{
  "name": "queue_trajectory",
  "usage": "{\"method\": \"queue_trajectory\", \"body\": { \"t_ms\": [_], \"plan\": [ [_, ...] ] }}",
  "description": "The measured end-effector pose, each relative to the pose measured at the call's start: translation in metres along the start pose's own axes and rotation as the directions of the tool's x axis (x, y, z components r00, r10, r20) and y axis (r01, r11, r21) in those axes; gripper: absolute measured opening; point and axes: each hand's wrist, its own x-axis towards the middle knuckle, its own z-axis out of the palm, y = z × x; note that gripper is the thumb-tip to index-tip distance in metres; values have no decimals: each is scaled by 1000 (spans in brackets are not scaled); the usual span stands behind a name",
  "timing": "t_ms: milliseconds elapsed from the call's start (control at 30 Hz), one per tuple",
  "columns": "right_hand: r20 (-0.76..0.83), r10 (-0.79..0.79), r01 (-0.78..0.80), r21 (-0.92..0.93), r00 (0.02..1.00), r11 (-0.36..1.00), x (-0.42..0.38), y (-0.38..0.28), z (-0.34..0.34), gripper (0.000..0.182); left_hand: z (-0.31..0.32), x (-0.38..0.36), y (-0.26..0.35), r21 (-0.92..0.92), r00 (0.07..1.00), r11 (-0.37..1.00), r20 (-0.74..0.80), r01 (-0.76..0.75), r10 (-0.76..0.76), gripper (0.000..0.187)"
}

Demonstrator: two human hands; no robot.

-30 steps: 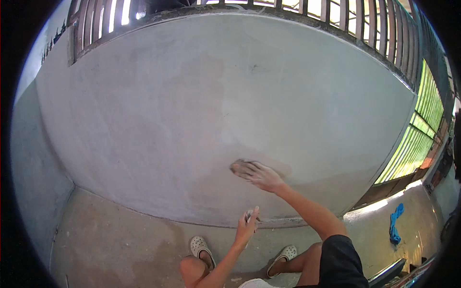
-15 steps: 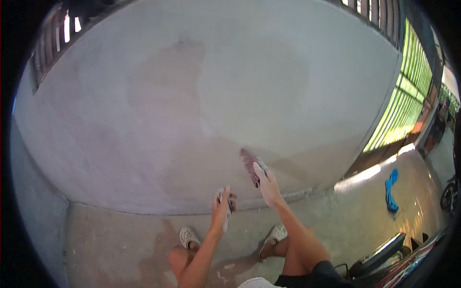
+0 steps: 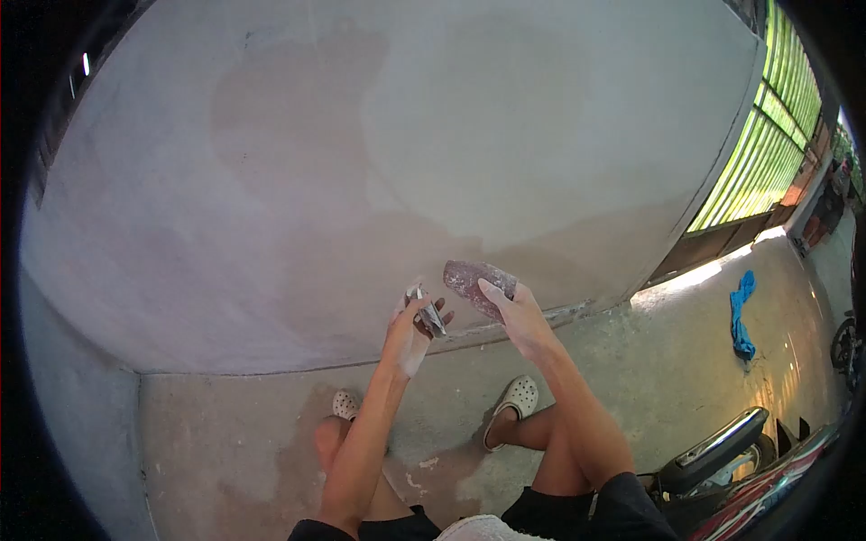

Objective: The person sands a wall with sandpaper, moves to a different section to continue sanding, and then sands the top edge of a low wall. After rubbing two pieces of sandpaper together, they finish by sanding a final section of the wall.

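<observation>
My right hand, whitened with dust, grips a curved piece of purple-brown sandpaper, its thumb lying across the near face. White powder speckles the sandpaper's surface. To its left, my left hand has its fingers curled round a small grey folded piece, also dusty; its exact kind I cannot tell. Both hands are in front of the lower part of a grey plastered wall, a small gap between them.
Below the hands is the concrete floor, with my pale clogs on it. A blue cloth lies at the right. Part of a motorbike fills the lower right corner. A slatted opening stands beyond the wall's right edge.
Both hands have come up in the view. The sandpaper has turned from steep to nearly level, showing more of its face. The view has tipped downward, revealing more floor and legs.
</observation>
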Motion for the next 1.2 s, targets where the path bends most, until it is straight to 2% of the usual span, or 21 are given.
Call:
{"method": "queue_trajectory", "body": {
  "t_ms": [67, 100, 167, 200, 267, 300, 367, 500, 567, 600, 667, 800, 867, 967, 1067, 1200],
  "plan": [
    [-30, -22, 15, -235, 999, 972, -2, -2, 5, 38, -2, -6, 4, 91, 1000, 996, 20, -10, 8, 45],
    [-27, -18, 11, -232, 999, 973, -4, -4, 9, 38, -4, -9, 5, 93, 1000, 996, 13, -10, 9, 45],
    [70, -120, 138, -465, 990, 874, -7, -5, 16, 41, -7, -16, 11, 230, 999, 972, 21, -53, 49, 38],
    [76, -117, 138, -462, 990, 876, -8, -3, 20, 41, -6, -19, 12, 232, 998, 971, 15, -56, 54, 38],
    [135, -204, 244, -508, 970, 826, -10, 4, 31, 45, 0, -28, 13, 319, 984, 942, -109, -103, 144, 40],
    [136, -201, 243, -508, 970, 827, -11, 8, 37, 45, 1, -32, 14, 318, 983, 943, -113, -102, 144, 40],
    [227, -255, 340, -567, 940, 750, -13, 15, 49, 47, 0, -40, 15, 387, 977, 918, -146, -88, 155, 45],
    [192, -261, 324, -533, 946, 782, -17, 15, 61, 48, -8, -43, 20, 376, 983, 923, -128, -76, 133, 45],
    [175, -99, 184, -582, 979, 792, -16, 1, 57, 44, -10, -40, 21, 341, 984, 933, -85, -117, 155, 48],
    [178, -100, 187, -585, 979, 789, -14, 2, 54, 44, -10, -40, 20, 338, 984, 934, -83, -120, 157, 48],
    [174, -297, 343, -556, 939, 757, -10, 9, 46, 36, -7, -44, 21, 310, 984, 939, -40, -152, 172, 48],
    [118, -275, 290, -590, 954, 753, -6, 12, 31, 32, -13, -41, 19, 304, 993, 946, 2, -111, 116, 48],
    [54, -89, 104, -542, 995, 834, -6, 7, 28, 32, -22, -36, 14, 232, 995, 968, 45, -99, 91, 47],
    [50, -60, 77, -470, 997, 879, -9, 0, 30, 32, -26, -32, 10, 215, 997, 976, 69, -33, 18, 46],
    [83, -119, 144, -532, 990, 834, -7, 2, 25, 32, -14, -36, 11, 232, 1000, 973, 6, 12, -14, 48],
    [62, -152, 162, -504, 986, 848, -8, 6, 26, 32, -16, -38, 9, 318, 1000, 948, 21, -9, 2, 54]
  ]
}}
